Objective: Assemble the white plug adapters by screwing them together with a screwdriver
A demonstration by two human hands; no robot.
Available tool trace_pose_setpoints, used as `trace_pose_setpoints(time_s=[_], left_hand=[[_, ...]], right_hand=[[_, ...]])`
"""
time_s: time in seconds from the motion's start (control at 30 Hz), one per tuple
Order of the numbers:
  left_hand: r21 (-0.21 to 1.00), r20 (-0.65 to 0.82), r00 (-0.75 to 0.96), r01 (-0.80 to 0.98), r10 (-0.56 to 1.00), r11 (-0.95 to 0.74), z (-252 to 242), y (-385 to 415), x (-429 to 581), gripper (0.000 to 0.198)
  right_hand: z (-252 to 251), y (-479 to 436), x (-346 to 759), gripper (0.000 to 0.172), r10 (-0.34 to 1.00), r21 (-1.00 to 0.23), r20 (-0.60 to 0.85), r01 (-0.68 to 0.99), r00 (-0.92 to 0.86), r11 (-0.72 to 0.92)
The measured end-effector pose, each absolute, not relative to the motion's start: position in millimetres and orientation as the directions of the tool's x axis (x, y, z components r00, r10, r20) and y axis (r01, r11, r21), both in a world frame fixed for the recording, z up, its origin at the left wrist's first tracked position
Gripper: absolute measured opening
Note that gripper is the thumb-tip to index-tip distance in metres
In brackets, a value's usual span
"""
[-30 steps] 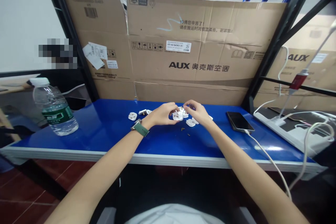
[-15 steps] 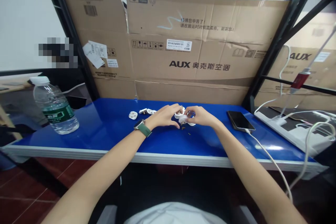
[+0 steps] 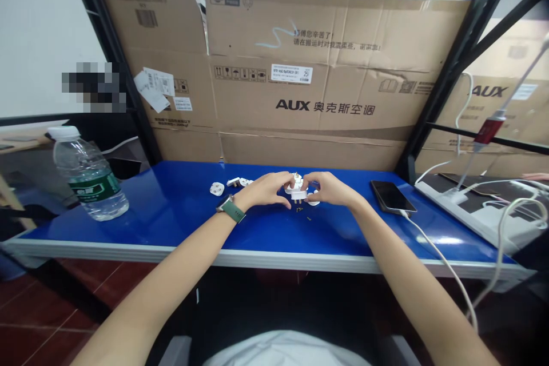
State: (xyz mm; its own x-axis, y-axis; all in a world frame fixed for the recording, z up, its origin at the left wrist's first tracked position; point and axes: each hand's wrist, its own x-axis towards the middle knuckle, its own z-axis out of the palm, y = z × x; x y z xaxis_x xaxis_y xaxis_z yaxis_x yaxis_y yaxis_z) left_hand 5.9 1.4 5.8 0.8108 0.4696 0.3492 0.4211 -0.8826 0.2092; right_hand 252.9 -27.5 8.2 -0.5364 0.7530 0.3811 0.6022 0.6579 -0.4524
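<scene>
Upright along the rear: brown cardboard [image 3: 257, 137], printed AUX. In front of it: blue bench [image 3: 154, 211] with grey front edging. At far right: white power strip [image 3: 476, 229], with cables attached. At far left, standing upright: clear water bottle [image 3: 92, 183], white cap, green label, partly filled.

At bench centre, facing each other: both hands. Left hand [image 3: 266, 189]: thumb and curled fingers parted, fingertips just beside the white plug [image 3: 298, 194]; contact not determinable. Right hand [image 3: 328, 189]: thumb and fingers pinched on the right side of the same plug. To the right, lying flat with cable connected: black phone [image 3: 391, 197]. Strapped on behind the left hand: green-banded watch [image 3: 231, 209].

Plug position: between the hands, pins towards the near edge. Directly behind it: further white plug parts [image 3: 297, 177], partly hidden. Beside the right hand: white piece [image 3: 314, 198]. Left of the left hand, pins up: loose white plug part [image 3: 217, 189]. On the bench just in front of the plug: small brass-coloured pieces [image 3: 299, 210], too small for exact identification.
</scene>
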Motion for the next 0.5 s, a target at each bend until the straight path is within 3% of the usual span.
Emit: trace_pose_setpoints(time_s=[0.3,0.5], left_hand=[[0.24,0.312,0.789,0.473,0.529,-0.848,3.8,-1.5,6.6,0.053],[0.282,0.434,0.745,0.422,0.506,-0.862,0.2,-4.2,11.2,0.047]], right_hand=[[9.6,-31.8,250.5,0.013,0.794,-0.514,0.373,0.606,-0.48,0.607],[7.8,-28.0,249.9,0.02,0.883,-0.61,0.344,0.639,-0.318,0.468]])
